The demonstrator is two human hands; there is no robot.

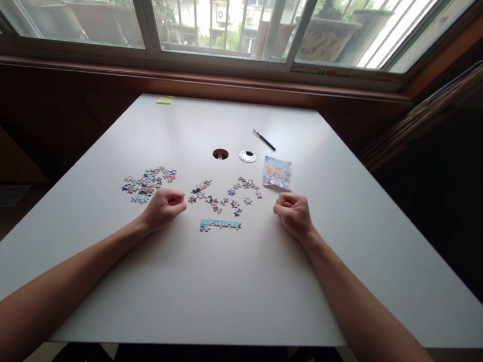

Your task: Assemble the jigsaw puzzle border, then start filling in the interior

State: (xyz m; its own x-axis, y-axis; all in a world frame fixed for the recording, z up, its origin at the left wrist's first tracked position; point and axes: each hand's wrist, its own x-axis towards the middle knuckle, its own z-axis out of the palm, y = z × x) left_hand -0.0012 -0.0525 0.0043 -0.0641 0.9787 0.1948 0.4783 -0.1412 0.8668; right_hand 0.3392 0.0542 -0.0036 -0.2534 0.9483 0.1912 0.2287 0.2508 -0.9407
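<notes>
We rest our left hand point(164, 205) and right hand point(293, 212) on the white table point(231, 293), both curled into tight fists with nothing showing inside, either side of the joined puzzle strip point(221, 224), with loose pieces point(223, 193) and a picture sheet point(276, 173) just beyond.

One table point(231, 293) holds three bunches of loose puzzle pieces point(148, 184), one joined strip point(220, 225), one picture card point(276, 173), one pen point(264, 140), one round cap point(247, 156), one hole point(220, 154) and one yellow note point(164, 100). Two hands: left hand point(164, 205), right hand point(293, 212).
</notes>
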